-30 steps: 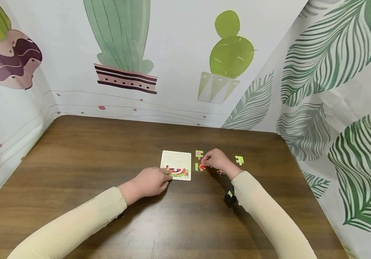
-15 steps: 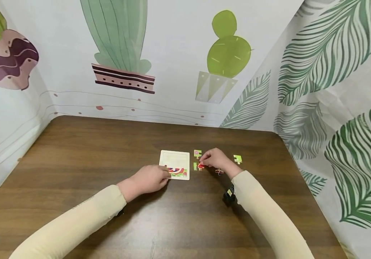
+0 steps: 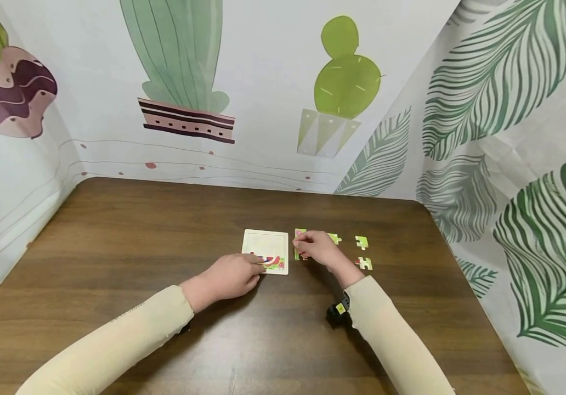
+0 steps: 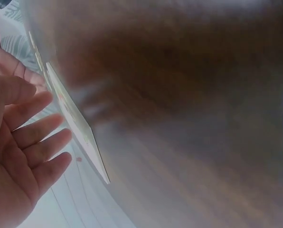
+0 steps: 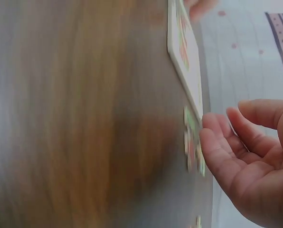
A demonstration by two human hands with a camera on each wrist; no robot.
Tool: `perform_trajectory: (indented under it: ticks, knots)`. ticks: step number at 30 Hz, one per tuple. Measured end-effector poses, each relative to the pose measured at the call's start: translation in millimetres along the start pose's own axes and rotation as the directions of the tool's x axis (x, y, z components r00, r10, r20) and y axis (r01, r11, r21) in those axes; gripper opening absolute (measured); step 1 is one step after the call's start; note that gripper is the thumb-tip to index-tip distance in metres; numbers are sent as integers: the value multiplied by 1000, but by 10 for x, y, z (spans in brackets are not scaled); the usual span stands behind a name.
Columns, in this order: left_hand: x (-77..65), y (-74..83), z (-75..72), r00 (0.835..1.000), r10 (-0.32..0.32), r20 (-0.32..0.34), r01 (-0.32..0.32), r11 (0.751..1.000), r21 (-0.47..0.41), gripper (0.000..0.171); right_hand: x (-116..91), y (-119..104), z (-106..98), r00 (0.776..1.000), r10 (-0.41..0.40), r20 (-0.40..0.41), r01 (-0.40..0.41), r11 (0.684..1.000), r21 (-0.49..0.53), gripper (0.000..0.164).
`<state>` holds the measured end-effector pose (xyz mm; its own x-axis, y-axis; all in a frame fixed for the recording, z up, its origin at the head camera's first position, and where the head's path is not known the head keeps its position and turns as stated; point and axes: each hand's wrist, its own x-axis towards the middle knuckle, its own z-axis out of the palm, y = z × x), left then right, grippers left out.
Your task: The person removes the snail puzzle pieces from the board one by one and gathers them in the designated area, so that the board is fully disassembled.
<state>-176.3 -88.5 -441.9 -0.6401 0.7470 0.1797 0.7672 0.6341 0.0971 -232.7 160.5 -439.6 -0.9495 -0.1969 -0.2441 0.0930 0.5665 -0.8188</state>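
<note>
A cream square puzzle tray (image 3: pixel 265 241) lies on the table, with colourful jigsaw pieces (image 3: pixel 274 262) fitted along its near side. My left hand (image 3: pixel 231 274) rests its fingertips on the tray's near left part. Just right of the tray, my right hand (image 3: pixel 316 248) is over loose puzzle pieces (image 3: pixel 297 254) and partly hides them. In the right wrist view the fingers of that hand (image 5: pixel 250 156) are loosely bent, the thumb stands apart, and no piece shows between them. Relaxed fingers of the left hand (image 4: pixel 23 147) appear beside the tray (image 4: pixel 80 123) in the left wrist view.
Farther right lie a green piece (image 3: pixel 334 238), another green piece (image 3: pixel 361 242) and a piece with red on it (image 3: pixel 364 263). The brown wooden table (image 3: pixel 164 219) meets a cactus-print wall covering (image 3: pixel 263 109) at the back.
My right hand has shifted left toward the tray, uncovering pieces to its right. The left hand keeps its place on the tray. The head view has turned slightly.
</note>
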Motion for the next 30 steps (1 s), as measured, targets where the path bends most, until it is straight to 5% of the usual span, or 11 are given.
perform_trajectory:
  ticks: [10,19,25,30]
  knots:
    - [36,78,-13,992,-16,128,13,1000,21,29,-49,-147,224,999,-16,46,16,1000,13,26]
    - [35,96,-10,989,-29,147,25,999,26,30,15,-177,227,996,-52,66,61,987,-147,21]
    - [42,88,-38,987,-20,157,21,1000,-5,30,41,-225,213,983,-120,139,155,948,-277,21]
    - [46,66,-21,982,-35,186,40,999,-28,32,86,-262,200,981,-83,177,135,942,-306,22]
